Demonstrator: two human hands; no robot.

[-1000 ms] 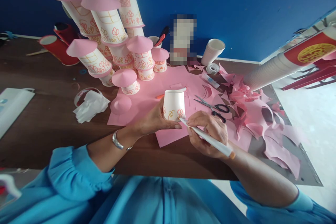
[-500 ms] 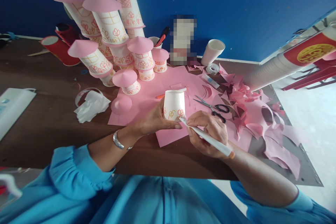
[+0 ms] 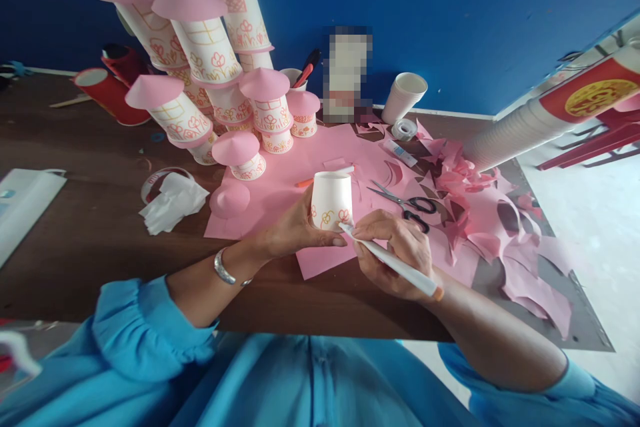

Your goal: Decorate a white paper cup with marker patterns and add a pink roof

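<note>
My left hand (image 3: 295, 220) is closed around a small white paper cup (image 3: 332, 195), held upside down over the pink paper. Orange and red flowers are drawn along the cup's lower rim. In my right hand (image 3: 395, 250) is a white marker pen (image 3: 405, 271) with an orange end, its tip at the cup's lower right rim beside a red flower. Behind my left hand lies an orange-and-white marker (image 3: 305, 183), partly hidden by the cup. Black-handled scissors (image 3: 400, 200) lie open just beyond my right hand.
Decorated cup towers (image 3: 215, 53) with pink cone roofs stand at the back left. A loose pink cone (image 3: 230, 199) and crumpled white tissue (image 3: 174, 203) lie left. Pink paper scraps (image 3: 480, 220) and a long stack of cups (image 3: 525, 127) occupy the right. A tape roll (image 3: 404, 129) sits behind.
The view has shifted slightly. Both hands keep their hold on the cup and the marker pen, with the pen tip still at the rim; little else differs.
</note>
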